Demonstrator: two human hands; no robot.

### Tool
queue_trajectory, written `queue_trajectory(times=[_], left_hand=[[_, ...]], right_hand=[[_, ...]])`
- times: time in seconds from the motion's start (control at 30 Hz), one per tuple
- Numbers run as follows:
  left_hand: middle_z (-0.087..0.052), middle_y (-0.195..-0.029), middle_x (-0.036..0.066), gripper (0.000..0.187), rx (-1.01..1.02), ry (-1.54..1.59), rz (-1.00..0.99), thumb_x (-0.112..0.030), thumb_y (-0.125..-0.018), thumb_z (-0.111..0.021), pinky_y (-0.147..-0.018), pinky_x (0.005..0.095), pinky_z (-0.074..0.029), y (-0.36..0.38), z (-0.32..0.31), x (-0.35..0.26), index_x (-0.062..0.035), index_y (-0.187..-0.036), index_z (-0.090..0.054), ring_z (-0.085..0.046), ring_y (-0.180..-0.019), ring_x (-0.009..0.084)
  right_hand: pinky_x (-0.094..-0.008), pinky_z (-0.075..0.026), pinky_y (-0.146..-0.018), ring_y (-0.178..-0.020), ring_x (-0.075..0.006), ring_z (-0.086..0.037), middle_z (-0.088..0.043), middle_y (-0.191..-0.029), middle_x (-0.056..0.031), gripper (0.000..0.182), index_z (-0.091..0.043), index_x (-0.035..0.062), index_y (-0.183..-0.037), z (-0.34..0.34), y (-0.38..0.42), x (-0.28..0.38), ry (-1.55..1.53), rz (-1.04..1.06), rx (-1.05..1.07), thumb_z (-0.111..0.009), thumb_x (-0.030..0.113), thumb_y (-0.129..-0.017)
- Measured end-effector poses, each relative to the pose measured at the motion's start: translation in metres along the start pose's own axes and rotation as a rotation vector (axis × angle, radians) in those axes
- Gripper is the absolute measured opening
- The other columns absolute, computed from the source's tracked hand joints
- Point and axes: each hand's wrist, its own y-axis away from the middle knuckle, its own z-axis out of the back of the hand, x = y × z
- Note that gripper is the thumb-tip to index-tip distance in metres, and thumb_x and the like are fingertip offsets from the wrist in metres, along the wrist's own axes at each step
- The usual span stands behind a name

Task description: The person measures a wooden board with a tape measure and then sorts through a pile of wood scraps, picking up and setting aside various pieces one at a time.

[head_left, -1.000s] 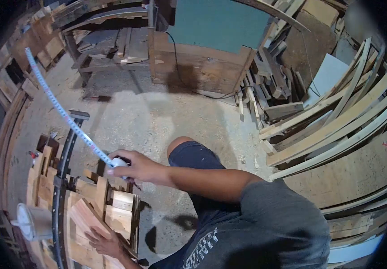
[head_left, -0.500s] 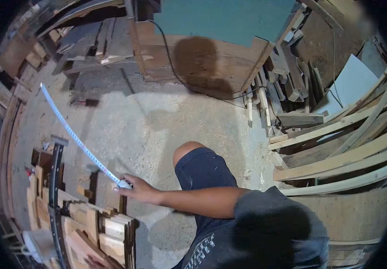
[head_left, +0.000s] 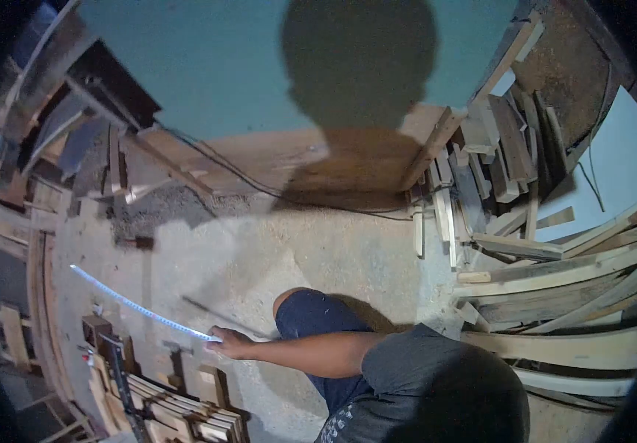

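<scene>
My right hand point(head_left: 231, 344) reaches left across my body, its fingers wrapped round a tape measure whose case is mostly hidden in my grip. From it the white blade point(head_left: 137, 308) runs out to the upper left, slightly bowed, its tip above the floor. Below the blade, at the lower left, stands a stack of cut wooden pieces point(head_left: 178, 406) with a long dark metal bar point(head_left: 120, 380) beside it. My left hand is out of view.
Concrete floor point(head_left: 259, 258) lies ahead of my bent knee point(head_left: 300, 303). A green-topped panel with a wooden lower part point(head_left: 259, 159) stands ahead, cables along its base. Offcuts point(head_left: 507, 155) and long curved boards point(head_left: 577, 347) pile up on the right.
The view has shifted, bringing the panel closer. The blade now lies flatter in view and its tip is lower. My left hand, seen earlier at the wooden pieces, has left the view.
</scene>
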Motion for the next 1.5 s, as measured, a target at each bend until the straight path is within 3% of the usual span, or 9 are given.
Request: queue_trajectory(times=[0.17,0.53,0.6,0.67,0.83,0.97,1.4,1.47,1.5], left_hand=[[-0.025,-0.152,0.019,0.069,-0.658,0.206,-0.284,-0.043,-0.092,-0.054,-0.108,0.0515,-0.032,-0.091,0.200,-0.151,-0.0123,-0.148,-0.028,-0.034,-0.134,0.0385],[-0.031,-0.149,0.016,0.059,-2.073,0.511,-1.758,-0.050,-0.091,-0.054,-0.107,0.0682,-0.020,0.237,0.626,-0.578,-0.0117,-0.136,-0.045,-0.024,-0.139,0.0411],[-0.037,-0.143,0.021,0.055,-1.473,0.725,-1.431,-0.048,-0.097,-0.043,-0.107,0.0624,-0.027,0.241,0.689,-0.640,-0.0055,-0.133,-0.047,-0.032,-0.134,0.0391],[-0.039,-0.141,0.021,0.058,-1.763,0.856,-1.721,-0.049,-0.099,-0.037,-0.107,0.0589,-0.029,0.342,0.660,-0.653,-0.0030,-0.132,-0.047,-0.034,-0.132,0.0375],[-0.067,-0.101,0.024,0.082,-0.430,1.058,-1.548,-0.061,-0.097,-0.018,-0.087,0.0503,-0.046,0.333,0.715,-0.714,0.0034,-0.108,-0.067,-0.062,-0.096,0.0391],[-0.064,-0.108,0.028,0.077,-1.172,1.124,-1.784,-0.055,-0.098,-0.024,-0.088,0.0528,-0.045,0.346,0.662,-0.705,0.0077,-0.106,-0.066,-0.061,-0.098,0.0437],[-0.043,-0.144,0.011,0.054,-0.884,0.853,-2.025,-0.047,-0.098,-0.030,-0.110,0.0404,-0.031,0.264,0.720,-0.786,-0.0237,-0.147,-0.034,-0.041,-0.133,0.0274],[-0.042,-0.145,0.012,0.053,-1.185,0.671,-1.976,-0.043,-0.099,-0.029,-0.110,0.0403,-0.031,0.256,0.727,-0.800,-0.0245,-0.148,-0.030,-0.041,-0.133,0.0275],[-0.039,-0.147,0.012,0.052,-0.817,0.735,-2.009,-0.035,-0.099,-0.031,-0.111,0.0401,-0.030,0.270,0.728,-0.791,-0.0244,-0.149,-0.027,-0.040,-0.133,0.0292]], right_hand=[[-0.0440,-0.044,-0.088,-0.105,-0.0366,-0.057,-0.059,-0.112,-0.0220,0.047,-0.049,0.0072,-0.117,0.046,-0.008,0.001,-0.002,-0.107,-0.032,-0.056,0.045,-0.089],[-0.0484,-0.046,-0.079,-0.096,-0.0368,-0.061,-0.062,-0.100,-0.0204,0.040,-0.048,0.0104,-0.118,0.183,0.014,-0.024,0.299,-0.163,-0.211,-0.057,0.032,-0.087],[-0.0491,-0.046,-0.078,-0.096,-0.0369,-0.062,-0.063,-0.100,-0.0207,0.039,-0.048,0.0109,-0.118,0.214,0.038,-0.019,0.244,-0.213,-0.291,-0.058,0.031,-0.085],[-0.0497,-0.047,-0.078,-0.094,-0.0374,-0.063,-0.064,-0.098,-0.0216,0.042,-0.046,0.0100,-0.118,0.233,0.059,-0.027,0.327,-0.211,-0.444,-0.059,0.030,-0.083],[-0.0493,-0.048,-0.068,-0.078,-0.0372,-0.064,-0.065,-0.088,-0.0254,0.058,-0.040,0.0081,-0.133,0.272,0.125,-0.033,0.306,-0.536,-0.595,-0.057,0.030,-0.082],[-0.0467,-0.048,-0.072,-0.086,-0.0355,-0.063,-0.065,-0.094,-0.0213,0.055,-0.046,0.0099,-0.128,0.279,0.180,-0.107,0.214,-0.565,-0.685,-0.063,0.028,-0.080],[-0.0446,-0.047,-0.075,-0.090,-0.0314,-0.063,-0.066,-0.097,-0.0153,0.045,-0.060,0.0107,-0.114,0.262,0.321,-0.079,0.115,-0.777,-0.822,-0.066,0.034,-0.076],[-0.0447,-0.047,-0.075,-0.090,-0.0313,-0.063,-0.066,-0.097,-0.0154,0.045,-0.061,0.0100,-0.114,0.264,0.324,-0.081,0.080,-0.738,-0.792,-0.066,0.033,-0.075],[-0.0448,-0.047,-0.075,-0.090,-0.0312,-0.063,-0.066,-0.097,-0.0157,0.043,-0.061,0.0085,-0.111,0.265,0.323,-0.085,0.077,-0.733,-0.751,-0.065,0.032,-0.075]])
